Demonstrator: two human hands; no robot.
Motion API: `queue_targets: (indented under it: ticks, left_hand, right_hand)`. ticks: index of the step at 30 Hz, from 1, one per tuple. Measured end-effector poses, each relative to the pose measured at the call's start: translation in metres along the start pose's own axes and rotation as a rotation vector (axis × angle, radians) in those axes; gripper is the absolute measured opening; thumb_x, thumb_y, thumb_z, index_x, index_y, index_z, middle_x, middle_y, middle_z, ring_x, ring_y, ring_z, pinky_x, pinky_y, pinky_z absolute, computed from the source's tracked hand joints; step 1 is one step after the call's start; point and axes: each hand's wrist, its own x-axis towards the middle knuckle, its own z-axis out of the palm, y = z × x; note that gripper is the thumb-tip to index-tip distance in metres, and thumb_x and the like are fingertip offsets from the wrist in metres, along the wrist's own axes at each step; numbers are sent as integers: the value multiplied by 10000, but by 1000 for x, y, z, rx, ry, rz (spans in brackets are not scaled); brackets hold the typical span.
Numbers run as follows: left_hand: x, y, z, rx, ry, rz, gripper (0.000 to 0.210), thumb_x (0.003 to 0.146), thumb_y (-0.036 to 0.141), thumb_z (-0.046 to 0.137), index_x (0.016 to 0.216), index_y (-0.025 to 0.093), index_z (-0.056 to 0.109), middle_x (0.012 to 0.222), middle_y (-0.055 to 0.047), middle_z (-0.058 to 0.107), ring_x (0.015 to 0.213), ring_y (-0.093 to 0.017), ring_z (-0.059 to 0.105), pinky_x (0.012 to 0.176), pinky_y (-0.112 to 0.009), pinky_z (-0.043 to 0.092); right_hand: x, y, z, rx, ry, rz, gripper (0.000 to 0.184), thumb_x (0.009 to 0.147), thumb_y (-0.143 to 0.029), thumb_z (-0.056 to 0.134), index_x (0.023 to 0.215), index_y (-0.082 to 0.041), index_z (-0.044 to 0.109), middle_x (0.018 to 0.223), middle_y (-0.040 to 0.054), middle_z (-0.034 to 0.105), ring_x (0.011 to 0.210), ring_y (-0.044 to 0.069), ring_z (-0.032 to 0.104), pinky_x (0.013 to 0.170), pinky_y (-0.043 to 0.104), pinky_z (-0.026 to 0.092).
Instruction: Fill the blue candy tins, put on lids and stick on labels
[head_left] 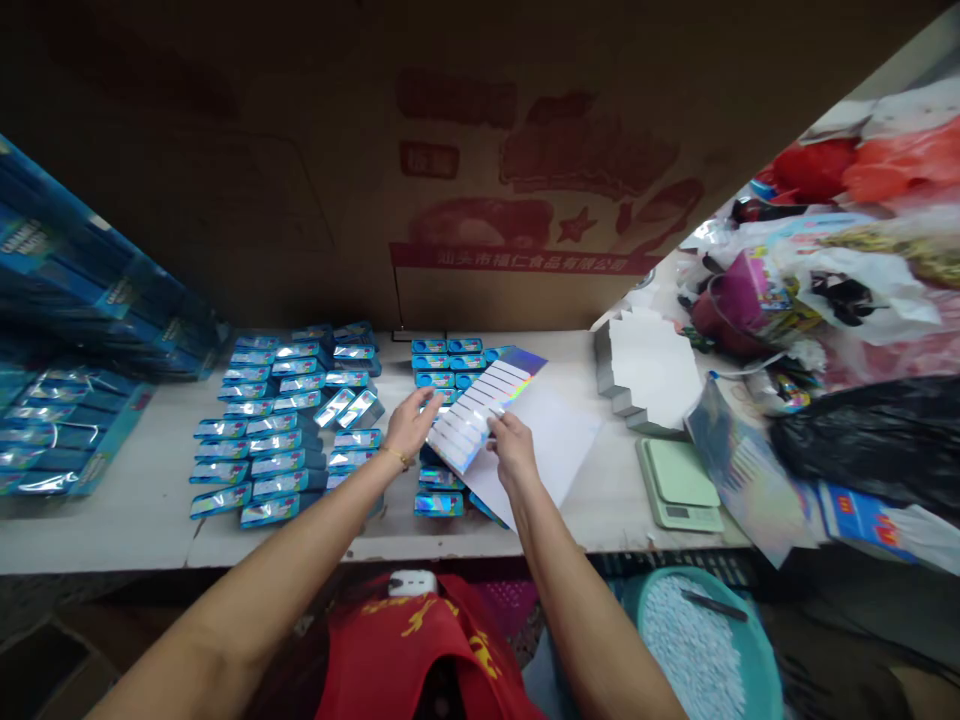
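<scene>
My right hand (pixel 514 447) is closed on a shiny sheet of stickers (pixel 480 410), thumb and fingers at its right edge. Printed with white strips and a rainbow sheen, the sheet is tilted above the table. By its left edge is my left hand (pixel 409 424), fingers drawn together; what they pinch, if anything, is too small to make out. Small blue boxes (pixel 439 504) lie in rows under and around the sheet. Beneath it on the right is a plain white sheet (pixel 559 440), partly covered.
More blue boxes (pixel 274 462) fill the left, beside stacked blue packs (pixel 82 260). A large cardboard carton (pixel 315 280) walls the back. To the right are a stack of white card cutouts (pixel 652 370), a green scale (pixel 679 485) and bags. A teal tub (pixel 761 640) of pale pellets stands below.
</scene>
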Motion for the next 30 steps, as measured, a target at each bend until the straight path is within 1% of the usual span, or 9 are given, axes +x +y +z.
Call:
queue_targets:
  ticks: [5, 7, 11, 13, 16, 20, 25, 28, 30]
  left_hand:
    - [21, 33, 22, -265, -418, -152, 382, 608, 365, 630, 900, 120, 602, 804, -65, 639, 738, -181, 578, 666, -283, 445]
    - [13, 46, 26, -292, -458, -111, 292, 619, 333, 617, 810, 113, 615, 693, -42, 633, 625, -153, 568, 594, -261, 442]
    - [-11, 67, 16, -263, -482, 77, 211, 671, 289, 561, 806, 142, 630, 726, -24, 639, 659, -154, 568, 616, -251, 438]
    - [-22, 76, 8, -199, -528, 181, 198, 692, 273, 539, 816, 160, 645, 776, -19, 644, 716, -165, 567, 661, -255, 431]
    - [-36, 87, -2, -129, -578, 261, 205, 711, 260, 517, 830, 179, 664, 797, -16, 650, 754, -183, 562, 710, -275, 421]
    - [-48, 95, -10, -146, -614, 190, 247, 688, 256, 539, 892, 196, 665, 858, -22, 661, 823, -223, 566, 766, -316, 418]
    - [-52, 92, -4, -112, -611, 194, 250, 676, 254, 545, 881, 189, 671, 856, -23, 670, 805, -222, 579, 756, -310, 425]
    - [-48, 87, -4, -25, -568, 233, 251, 687, 275, 522, 858, 175, 676, 816, -20, 675, 746, -200, 587, 697, -280, 438]
    - [-39, 83, -17, 76, -555, 225, 282, 682, 288, 513, 881, 165, 670, 805, -15, 677, 729, -192, 587, 663, -264, 442]
  right_hand:
    - [-68, 18, -36, -59, -297, -62, 270, 708, -380, 540, 815, -148, 630, 659, 12, 576, 521, 92, 470, 445, 207, 385]
    - [-85, 12, -51, -211, -210, -161, 306, 732, -383, 522, 912, -157, 622, 681, 26, 578, 548, 116, 495, 467, 233, 411]
    - [-87, -42, -67, -681, 255, -852, 339, 767, -277, 518, 1103, -239, 536, 980, 77, 547, 867, 191, 517, 746, 346, 434]
    - [-79, -75, -65, -992, 190, -1119, 332, 791, -236, 496, 1118, -286, 525, 1126, 67, 494, 1038, 220, 442, 879, 390, 354]
    - [-68, -106, -59, -1343, -72, -1321, 310, 821, -218, 461, 1107, -321, 522, 1185, 15, 487, 1079, 210, 413, 909, 390, 314]
    - [-67, -101, -64, -1442, -219, -1436, 322, 835, -198, 432, 1145, -262, 493, 1185, 26, 506, 1077, 191, 424, 913, 371, 325]
    - [-80, -79, -80, -1430, -305, -1430, 327, 841, -148, 391, 1150, -199, 484, 1218, 63, 480, 1133, 192, 392, 949, 381, 323]
    - [-95, -77, -76, -1252, -303, -1364, 255, 824, -150, 421, 1039, -193, 552, 1122, 73, 549, 1078, 185, 447, 906, 375, 370]
    - [-109, -82, -69, -1005, -234, -1249, 195, 804, -161, 457, 952, -195, 580, 1036, 71, 581, 996, 175, 498, 857, 361, 405]
